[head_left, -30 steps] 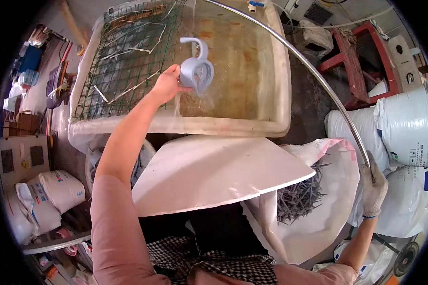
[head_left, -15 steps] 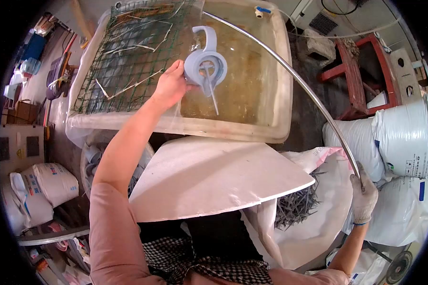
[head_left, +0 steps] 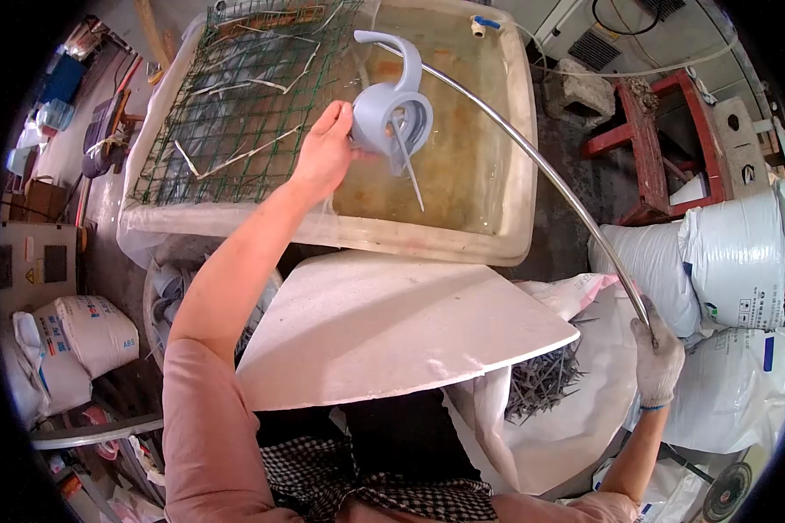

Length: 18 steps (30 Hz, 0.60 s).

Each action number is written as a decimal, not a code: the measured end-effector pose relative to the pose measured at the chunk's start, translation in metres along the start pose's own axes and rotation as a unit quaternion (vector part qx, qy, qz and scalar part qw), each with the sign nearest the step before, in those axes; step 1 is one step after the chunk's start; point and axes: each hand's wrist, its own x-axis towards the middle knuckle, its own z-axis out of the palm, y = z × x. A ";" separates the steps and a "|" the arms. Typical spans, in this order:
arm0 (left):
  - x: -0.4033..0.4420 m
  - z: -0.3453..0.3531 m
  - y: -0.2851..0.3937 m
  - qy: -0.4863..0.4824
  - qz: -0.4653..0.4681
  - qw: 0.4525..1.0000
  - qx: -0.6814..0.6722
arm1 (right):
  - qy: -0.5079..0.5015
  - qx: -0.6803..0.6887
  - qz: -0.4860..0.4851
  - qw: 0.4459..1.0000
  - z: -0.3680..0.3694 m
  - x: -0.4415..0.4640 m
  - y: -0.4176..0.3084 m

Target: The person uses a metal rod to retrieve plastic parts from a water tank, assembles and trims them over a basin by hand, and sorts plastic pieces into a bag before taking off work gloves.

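Note:
My bare left hand [head_left: 324, 152] grips a light blue-grey plastic jug-like part [head_left: 377, 118] by its round body. The part has a curved handle sticking up and a thin rod-like sprue hanging from its ring opening. It is held above a white-rimmed tub [head_left: 427, 240] of murky water. In a white knitted glove, my right hand [head_left: 660, 364] is closed round the lower end of a long metal rod [head_left: 567, 179]. That rod looks curved in this view, and its far end reaches over the tub behind the plastic part.
Green wire mesh [head_left: 235, 96] covers the tub's left side. A white board [head_left: 401, 327] lies before me, beside an open sack [head_left: 597, 418] holding grey sprue scraps [head_left: 545, 383]. Full white bags [head_left: 737, 261] and a red frame [head_left: 650, 148] stand right. More grey parts [head_left: 170, 292] sit left.
My left hand has moved slightly right and turned the plastic part, so its ring faces more to the right. My right hand and the rod's near end have shifted slightly left.

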 end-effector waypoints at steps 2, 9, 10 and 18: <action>-0.002 0.003 0.001 0.002 0.003 1.000 -0.003 | 0.001 -0.013 0.000 1.000 0.001 0.002 -0.005; -0.011 0.016 0.026 -0.022 -0.052 0.996 -0.066 | -0.121 0.270 0.072 0.953 0.001 0.022 -0.031; -0.011 0.016 0.025 -0.025 -0.052 0.996 -0.064 | -0.170 0.296 0.116 0.933 -0.005 0.026 -0.044; -0.029 0.013 0.036 -0.060 -0.100 0.991 -0.071 | -0.230 0.429 0.039 0.873 -0.004 0.052 -0.110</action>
